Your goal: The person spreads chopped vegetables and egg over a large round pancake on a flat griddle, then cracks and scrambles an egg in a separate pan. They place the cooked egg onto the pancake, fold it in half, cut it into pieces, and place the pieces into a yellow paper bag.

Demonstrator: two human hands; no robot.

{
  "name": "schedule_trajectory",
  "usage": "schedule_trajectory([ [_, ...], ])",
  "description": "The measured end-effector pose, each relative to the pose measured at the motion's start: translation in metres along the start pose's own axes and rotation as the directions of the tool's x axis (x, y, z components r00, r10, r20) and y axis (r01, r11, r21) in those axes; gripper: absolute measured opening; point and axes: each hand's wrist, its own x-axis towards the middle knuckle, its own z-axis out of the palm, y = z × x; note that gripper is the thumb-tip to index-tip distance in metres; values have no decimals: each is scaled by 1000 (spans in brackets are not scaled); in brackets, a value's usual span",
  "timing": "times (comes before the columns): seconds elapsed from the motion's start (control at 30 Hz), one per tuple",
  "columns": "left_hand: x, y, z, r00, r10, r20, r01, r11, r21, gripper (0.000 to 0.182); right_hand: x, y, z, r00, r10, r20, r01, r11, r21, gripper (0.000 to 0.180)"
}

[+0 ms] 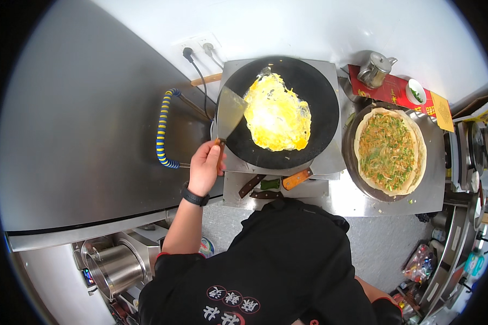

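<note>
My left hand (pixel 206 164) grips the wooden handle of a wide metal spatula (pixel 230 111). The blade lies over the left side of a round black griddle (pixel 282 161), its corner at the edge of a cooked egg sheet (pixel 277 115). That sheet is yellow and white with an uneven outline. To the right, a thin flatbread (pixel 364 122) topped with shredded vegetables and chopped greens (pixel 386 152) rests on a dark round board (pixel 351 162). My right hand is out of view; only part of that forearm (pixel 370 286) shows at the lower right.
Wooden-handled tools, one with an orange handle (pixel 297 179), lie before the griddle. A metal pot with a spout (pixel 376 70) and a white bowl of greens (pixel 415 91) stand behind the flatbread. A steel cabinet (pixel 93 122) with a wrapped handle (pixel 162 130) borders the left. Two plugs (pixel 188 53) are in the wall.
</note>
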Motion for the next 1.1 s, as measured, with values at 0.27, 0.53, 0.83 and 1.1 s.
schedule_trajectory([
  [0.27,-47,8,-7,964,-238,114,263,912,-315,26,-2,3,1,1000,-24,10,24,999,-30,57],
  [0.53,-59,6,-22,956,-259,136,285,929,-236,20,-3,2,-1,998,-52,17,53,997,-52,58],
  [0.83,-59,2,-28,882,-391,263,441,882,-168,26,6,-2,6,996,-85,26,87,994,-69,58],
  [1.1,-58,2,-27,873,-392,289,435,895,-102,28,11,-3,9,993,-113,46,117,989,-89,59],
])
